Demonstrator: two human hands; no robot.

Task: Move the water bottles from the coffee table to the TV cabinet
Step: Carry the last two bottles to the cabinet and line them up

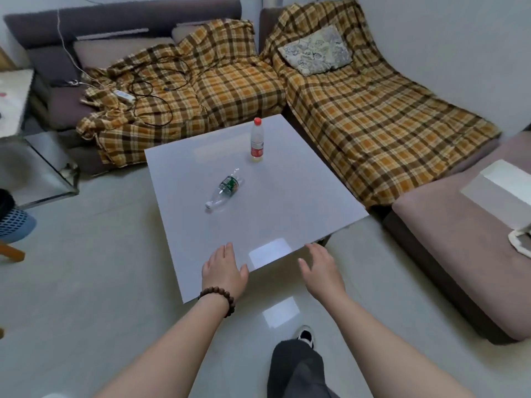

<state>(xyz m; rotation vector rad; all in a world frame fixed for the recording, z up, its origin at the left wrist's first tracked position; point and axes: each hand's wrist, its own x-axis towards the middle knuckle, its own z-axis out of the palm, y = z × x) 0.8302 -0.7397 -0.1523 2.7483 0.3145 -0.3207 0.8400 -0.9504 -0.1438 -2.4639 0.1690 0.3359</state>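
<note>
Both bare forearms reach forward, the left hand [223, 270] palm-down wearing a beaded bracelet [217, 298], the right hand [321, 268] spread, each grip empty.

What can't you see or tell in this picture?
- TV cabinet: nowhere in the head view, so where the bottles go is unknown.
- Upright clear plastic bottle with red cap and red label: label print too small to read.
- Clear plastic bottle with green label lying on its side: whether any water is inside cannot be told.
- White square coffee table: its legs are mostly hidden by the top.
</note>
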